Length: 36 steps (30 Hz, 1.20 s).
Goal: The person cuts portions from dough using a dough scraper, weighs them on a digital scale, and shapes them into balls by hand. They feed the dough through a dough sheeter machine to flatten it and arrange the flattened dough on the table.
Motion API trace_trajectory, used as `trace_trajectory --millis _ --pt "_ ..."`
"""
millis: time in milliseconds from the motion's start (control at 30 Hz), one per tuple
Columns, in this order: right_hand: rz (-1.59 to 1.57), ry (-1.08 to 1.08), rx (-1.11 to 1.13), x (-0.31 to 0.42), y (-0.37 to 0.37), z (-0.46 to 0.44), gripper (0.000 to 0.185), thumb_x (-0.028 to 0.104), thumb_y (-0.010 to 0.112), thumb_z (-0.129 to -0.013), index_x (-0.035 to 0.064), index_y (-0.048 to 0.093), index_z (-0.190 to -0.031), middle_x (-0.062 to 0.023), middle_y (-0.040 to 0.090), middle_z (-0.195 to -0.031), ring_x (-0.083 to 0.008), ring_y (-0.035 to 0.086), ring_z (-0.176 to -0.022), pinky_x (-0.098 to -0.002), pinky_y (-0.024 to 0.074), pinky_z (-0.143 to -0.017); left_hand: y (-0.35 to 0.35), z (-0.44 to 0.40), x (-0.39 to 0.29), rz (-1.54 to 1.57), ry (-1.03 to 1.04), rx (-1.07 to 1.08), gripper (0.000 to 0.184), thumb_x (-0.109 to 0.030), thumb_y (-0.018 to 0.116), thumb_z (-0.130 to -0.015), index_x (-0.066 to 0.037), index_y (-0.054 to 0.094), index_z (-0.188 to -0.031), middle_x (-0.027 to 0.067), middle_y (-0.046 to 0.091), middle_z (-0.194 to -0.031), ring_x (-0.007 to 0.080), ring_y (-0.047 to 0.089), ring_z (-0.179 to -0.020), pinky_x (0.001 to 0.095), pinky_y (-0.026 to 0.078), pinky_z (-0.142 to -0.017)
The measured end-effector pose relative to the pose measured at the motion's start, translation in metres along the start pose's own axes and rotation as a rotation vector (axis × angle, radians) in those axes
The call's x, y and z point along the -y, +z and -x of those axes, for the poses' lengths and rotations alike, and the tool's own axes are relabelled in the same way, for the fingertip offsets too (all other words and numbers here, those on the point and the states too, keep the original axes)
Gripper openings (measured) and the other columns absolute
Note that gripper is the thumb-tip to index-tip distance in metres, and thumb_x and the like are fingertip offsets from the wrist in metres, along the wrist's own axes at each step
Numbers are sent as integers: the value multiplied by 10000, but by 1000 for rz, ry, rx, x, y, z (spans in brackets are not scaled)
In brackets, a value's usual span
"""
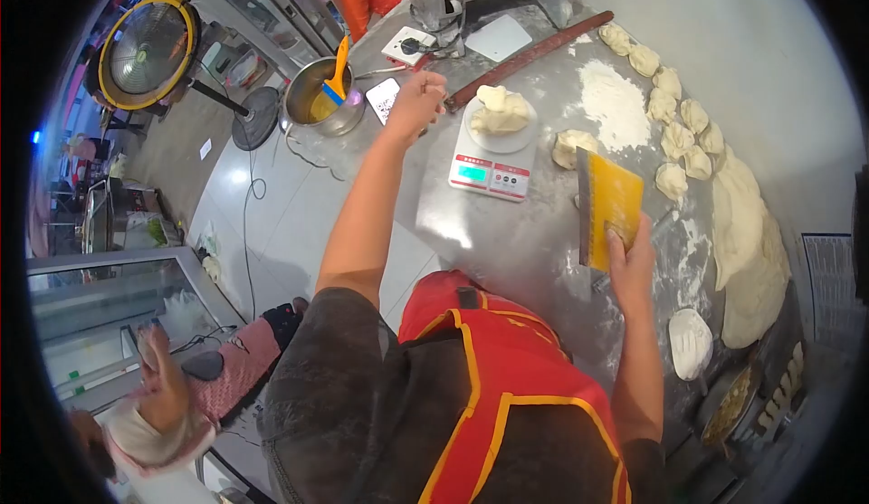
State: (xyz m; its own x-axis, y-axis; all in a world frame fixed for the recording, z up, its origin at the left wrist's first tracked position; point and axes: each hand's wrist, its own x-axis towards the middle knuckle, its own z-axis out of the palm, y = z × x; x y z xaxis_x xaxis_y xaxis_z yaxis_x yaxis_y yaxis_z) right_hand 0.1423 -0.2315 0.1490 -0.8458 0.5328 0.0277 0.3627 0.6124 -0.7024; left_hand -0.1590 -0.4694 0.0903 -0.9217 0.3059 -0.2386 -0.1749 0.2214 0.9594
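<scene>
The yellow scraper [617, 201] has its grey blade edge turned toward the white scale [502, 181], whose display [472, 172] glows blue-green; pale, lumpy dough [501, 115] sits on the pan [499, 145]. A rounded dough lump [571, 148] lies near the scale, partly hidden by the scraper.

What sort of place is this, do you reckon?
Probably a small bakery or dough kitchen: a flour-dusted table bears dough pieces, more dough sits on a digital scale, and the right hand holds a yellow scraper.
</scene>
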Motion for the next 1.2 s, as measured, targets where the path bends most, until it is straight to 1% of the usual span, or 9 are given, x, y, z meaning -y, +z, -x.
trace_trajectory --millis 133,233,533,633,700,900,1000,1133,1200 --pt "12 44 9 -2 -2 6 346 94 544 -870 34 431 -1192 -246 609 -968 -406 607 -918 -413 466 -772 7 -24 20 -660 321 -52 246 -197 591 -849 -33 602 -1033 113 660 -839 249 632 -793 338 479 -693" --pt "35 33 -5 -5 -3 9 364 89 545 -869 30 420 -1206 -263 611 -970 -438 601 -924 -438 468 -769 20 -24 14 -766 304 -13 267 -235 609 -830 -25 623 -995 146 666 -915 305 633 -845 374 473 -752" --pt "31 59 -22 -11 -6 20 348 81 551 -867 22 429 -1188 -265 610 -962 -433 602 -928 -436 464 -775 45 -49 14 -781 118 234 444 -386 712 -754 -34 618 -1009 139 663 -999 304 644 -881 382 487 -776" --pt "30 63 -20 -7 -6 22 333 81 554 -869 19 437 -1175 -252 608 -951 -399 609 -901 -414 464 -766 68 -32 21 -833 315 196 612 -471 749 -659 -76 577 -1095 151 645 -1049 302 637 -933 392 484 -818" --pt "6 94 -9 -10 -2 23 324 88 559 -872 13 446 -1166 -227 603 -949 -335 617 -867 -370 464 -765 90 -15 29 -963 405 87 491 -366 698 -747 -92 539 -1122 132 624 -1057 298 637 -918 406 497 -780" --pt "69 94 49 4 3 17 347 104 557 -876 29 418 -1186 -262 615 -946 -433 601 -902 -453 467 -745 99 -4 45 -964 397 91 345 -245 637 -822 -99 571 -1127 103 612 -1037 263 652 -810 380 509 -727" --pt "19 82 52 20 4 12 332 109 550 -881 26 419 -1175 -264 616 -940 -443 599 -897 -457 469 -737 67 -7 39 -152 165 139 338 -192 644 -822 -84 572 -1133 95 605 -1028 200 646 -724 339 510 -703" --pt "-5 -48 49 26 19 2 449 113 539 -886 49 359 -1293 -268 611 -976 -442 597 -917 -447 472 -758 30 -18 71 -453 75 49 425 -270 698 -760 -85 557 -1115 127 582 -1140 307 621 -926 392 486 -805" --pt "-35 -142 52 33 35 -7 528 114 531 -888 68 311 -1366 -257 606 -1029 -424 601 -943 -426 479 -789 40 -16 89 -653 286 -29 459 -270 715 -751 -102 555 -1146 117 583 -1121 261 633 -888 366 496 -781"
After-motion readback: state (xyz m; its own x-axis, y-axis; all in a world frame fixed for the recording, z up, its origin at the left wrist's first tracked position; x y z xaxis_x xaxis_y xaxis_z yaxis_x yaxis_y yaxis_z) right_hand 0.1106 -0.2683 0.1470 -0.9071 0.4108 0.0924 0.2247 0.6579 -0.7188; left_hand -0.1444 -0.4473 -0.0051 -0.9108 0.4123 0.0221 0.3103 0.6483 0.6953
